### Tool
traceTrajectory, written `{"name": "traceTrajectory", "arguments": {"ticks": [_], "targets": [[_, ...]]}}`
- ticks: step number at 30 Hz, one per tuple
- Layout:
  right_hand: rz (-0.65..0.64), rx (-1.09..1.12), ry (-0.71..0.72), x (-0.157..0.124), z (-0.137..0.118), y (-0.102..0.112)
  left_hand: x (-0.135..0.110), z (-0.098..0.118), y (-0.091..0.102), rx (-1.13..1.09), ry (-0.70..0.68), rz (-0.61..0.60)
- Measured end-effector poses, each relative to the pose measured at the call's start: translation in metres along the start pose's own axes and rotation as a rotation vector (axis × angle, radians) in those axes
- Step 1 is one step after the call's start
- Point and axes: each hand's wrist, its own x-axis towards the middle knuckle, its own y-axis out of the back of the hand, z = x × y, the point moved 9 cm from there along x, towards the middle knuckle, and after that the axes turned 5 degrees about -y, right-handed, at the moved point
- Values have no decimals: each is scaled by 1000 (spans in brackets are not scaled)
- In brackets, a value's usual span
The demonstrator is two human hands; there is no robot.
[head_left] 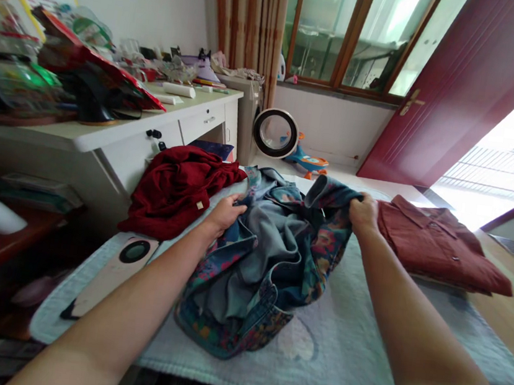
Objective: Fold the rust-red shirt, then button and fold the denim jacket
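Observation:
A floral denim jacket [260, 243] lies rumpled in front of me, its plain grey-blue inside partly turned up. My left hand [227, 212] grips the garment's left edge, thumb and fingers closed on the cloth. At the upper right, my right hand [365, 213] is wrapped round another part of the jacket, near what looks like its collar or cuff. A pale blue cloth [340, 352] lies beneath it over the table. Crumpled dark red clothing [177, 189] rests to the left, and a folded rust-red shirt [438, 243] with a collar lies beside my right forearm.
On the cloth at left lies a phone-like white item [111, 268] with a round dark part. A cluttered white desk [153, 123] stands left. Beyond the table are a washing machine with its round door [275, 133] open, a blue-orange ride-on toy [308, 160] and a red door [439, 84].

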Motion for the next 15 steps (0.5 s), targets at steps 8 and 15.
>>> {"name": "traceTrajectory", "arguments": {"ticks": [8, 15], "targets": [[-22, -337, -108, -5, 12, -12, -28, 29, 28, 893, -160, -309], [-274, -238, 443, -69, -77, -76, 11, 9, 30, 813, 32, -117]]}}
